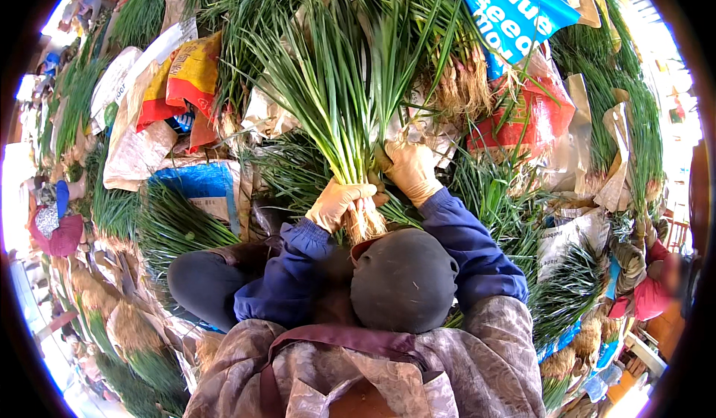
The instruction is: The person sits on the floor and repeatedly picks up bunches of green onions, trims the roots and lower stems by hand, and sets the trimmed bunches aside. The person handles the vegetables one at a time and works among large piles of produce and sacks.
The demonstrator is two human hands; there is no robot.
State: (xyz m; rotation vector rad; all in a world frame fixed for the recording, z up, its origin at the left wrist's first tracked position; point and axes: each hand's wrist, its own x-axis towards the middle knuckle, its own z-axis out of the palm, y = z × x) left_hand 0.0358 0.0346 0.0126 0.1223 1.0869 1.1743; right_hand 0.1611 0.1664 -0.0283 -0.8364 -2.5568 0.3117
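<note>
My left hand (334, 208), in a tan glove, is closed around a bunch of long green leafy plants (344, 146), just above its pale, hairy roots (367, 225). The leaves fan out upward from my grip. Just right of the bunch, slightly higher, my right hand (412, 172), also gloved, has its fingers curled on some stalks; their exact ends are hidden by the glove and leaves. The lower part of the view holds my blue sleeves and a dark rounded head covering.
More plant bundles (186, 224) surround me, among red-and-yellow sacks (190, 71), a red sack (522, 120), blue sacks (514, 15) and pale sacks (567, 243). A person in maroon (60, 231) is at far left; another in red (652, 291) at far right.
</note>
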